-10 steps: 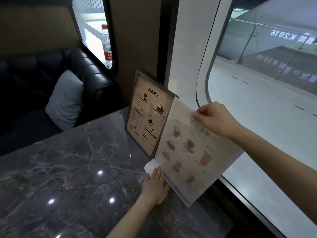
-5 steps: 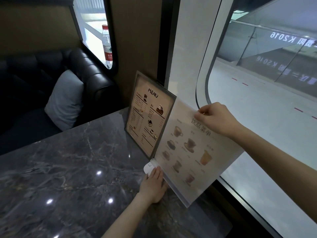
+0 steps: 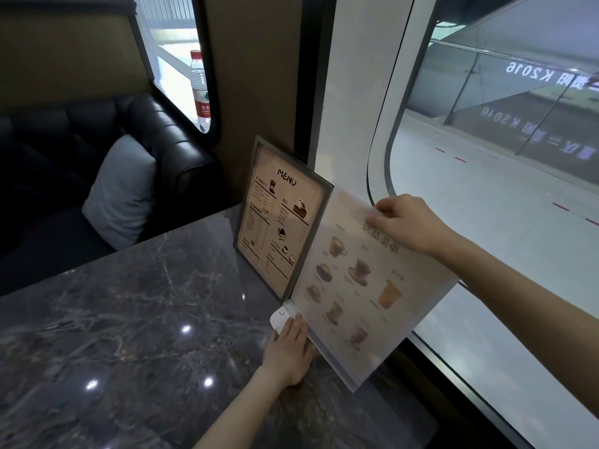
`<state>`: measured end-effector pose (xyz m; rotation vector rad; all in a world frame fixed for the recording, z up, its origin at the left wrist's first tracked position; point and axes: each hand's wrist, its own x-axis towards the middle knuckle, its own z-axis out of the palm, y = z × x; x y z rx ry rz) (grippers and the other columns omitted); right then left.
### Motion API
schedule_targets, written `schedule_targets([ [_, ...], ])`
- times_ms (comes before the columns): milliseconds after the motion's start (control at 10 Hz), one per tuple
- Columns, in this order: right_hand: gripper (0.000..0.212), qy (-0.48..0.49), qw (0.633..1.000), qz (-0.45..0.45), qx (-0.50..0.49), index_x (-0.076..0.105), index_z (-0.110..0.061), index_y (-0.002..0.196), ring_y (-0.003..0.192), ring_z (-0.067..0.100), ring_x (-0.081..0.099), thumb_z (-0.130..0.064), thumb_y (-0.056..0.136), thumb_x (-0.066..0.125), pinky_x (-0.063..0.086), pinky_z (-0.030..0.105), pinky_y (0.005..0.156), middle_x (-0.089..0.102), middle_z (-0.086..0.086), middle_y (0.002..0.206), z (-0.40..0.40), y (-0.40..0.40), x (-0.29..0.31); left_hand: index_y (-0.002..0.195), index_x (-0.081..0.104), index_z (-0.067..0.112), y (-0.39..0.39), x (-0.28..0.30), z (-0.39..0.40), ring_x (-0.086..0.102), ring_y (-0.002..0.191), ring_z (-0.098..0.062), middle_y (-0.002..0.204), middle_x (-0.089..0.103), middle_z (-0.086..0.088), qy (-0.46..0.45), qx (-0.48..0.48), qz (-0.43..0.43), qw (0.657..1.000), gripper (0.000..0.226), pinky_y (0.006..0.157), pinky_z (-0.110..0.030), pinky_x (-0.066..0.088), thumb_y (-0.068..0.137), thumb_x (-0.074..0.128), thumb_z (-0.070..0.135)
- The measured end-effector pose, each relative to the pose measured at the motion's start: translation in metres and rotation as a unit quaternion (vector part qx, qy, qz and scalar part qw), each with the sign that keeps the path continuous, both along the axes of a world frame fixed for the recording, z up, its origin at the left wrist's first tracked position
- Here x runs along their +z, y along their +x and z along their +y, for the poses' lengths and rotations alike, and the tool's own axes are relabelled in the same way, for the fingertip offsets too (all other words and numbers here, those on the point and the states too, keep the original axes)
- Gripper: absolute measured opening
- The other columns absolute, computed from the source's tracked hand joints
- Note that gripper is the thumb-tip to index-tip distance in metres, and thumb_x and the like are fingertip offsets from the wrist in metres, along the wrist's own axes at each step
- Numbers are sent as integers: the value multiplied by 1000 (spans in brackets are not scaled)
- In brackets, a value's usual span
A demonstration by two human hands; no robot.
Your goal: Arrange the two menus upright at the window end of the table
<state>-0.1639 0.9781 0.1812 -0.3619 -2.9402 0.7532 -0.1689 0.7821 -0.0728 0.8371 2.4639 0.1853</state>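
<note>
Two menus stand upright at the window end of the dark marble table [image 3: 136,325]. The framed brown menu [image 3: 278,218] headed MENU leans against the wall pillar. Right beside it stands the clear acrylic drinks menu [image 3: 363,286] on a white base [image 3: 280,317]. My right hand [image 3: 408,222] pinches the top edge of the drinks menu. Flat on the table lies my left hand [image 3: 288,351], its fingers pressing the white base at the menu's lower left corner.
A black leather sofa [image 3: 155,131] with a grey cushion [image 3: 120,189] sits behind the table on the left. A water bottle [image 3: 199,89] stands on the sill of the far window. The large window [image 3: 505,176] runs along the table's right edge.
Hardly anything moved. Both hands keep their hold on the drinks menu, which stays upright next to the framed menu.
</note>
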Motion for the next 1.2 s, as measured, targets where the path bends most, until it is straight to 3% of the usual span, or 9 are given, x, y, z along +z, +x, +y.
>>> schedule_targets([
  [200, 20, 10, 999, 26, 19, 63, -11, 83, 61, 7, 49, -16, 91, 46, 34, 21, 52, 53, -8, 62, -3, 1, -1, 149, -2, 16, -2, -1, -3, -8, 146, -18, 159, -10, -3, 5, 0, 9, 1000, 61, 118, -39, 1, 98, 16, 45],
  [600, 22, 16, 999, 25, 19, 64, -6, 87, 59, 6, 48, -20, 90, 48, 33, 22, 50, 51, -7, 62, -3, -2, -1, 149, -3, 17, -2, 1, -2, -9, 145, -18, 159, -11, -2, 1, 3, -4, 1000, 61, 118, -41, 1, 97, 15, 46],
  [700, 23, 26, 999, 24, 20, 63, -5, 94, 63, 12, 51, -21, 90, 48, 34, 23, 52, 57, -1, 70, -4, -2, -2, 149, -3, 17, -1, 0, -2, -9, 145, -19, 159, -11, -2, 5, 6, -3, 1000, 61, 117, -40, 1, 97, 15, 45],
  [800, 27, 39, 999, 16, 14, 61, -5, 104, 75, 22, 54, -24, 89, 49, 38, 28, 61, 65, 13, 94, -6, -2, 0, 149, -3, 16, 0, 1, 0, -10, 145, -18, 159, -12, -3, 3, 9, -1, 1000, 61, 117, -40, 1, 98, 14, 45],
  [1000, 34, 63, 998, -19, 24, 52, -8, 116, 82, 23, 52, -26, 88, 49, 40, 29, 69, 63, 16, 111, -6, 0, 2, 149, -2, 15, 0, 4, 1, -9, 145, -18, 159, -11, -4, 4, 10, -10, 1000, 62, 118, -40, 1, 98, 16, 44],
  [1100, 33, 166, 985, 7, 50, 44, -7, 120, 88, 30, 56, -21, 90, 46, 44, 33, 69, 60, 17, 114, -17, 7, 3, 150, 2, 14, -1, 11, -4, -5, 146, -18, 159, -4, -5, 36, 28, -4, 999, 61, 118, -41, 2, 98, 18, 42],
  [1200, 36, 263, 958, 55, 101, 40, -4, 123, 109, 32, 49, -17, 90, 44, 45, 38, 81, 53, 17, 123, -30, 13, 3, 149, 12, 10, -6, 24, -8, 5, 146, -21, 159, 9, -9, 83, 38, 18, 996, 57, 118, -40, 10, 99, 23, 37],
])
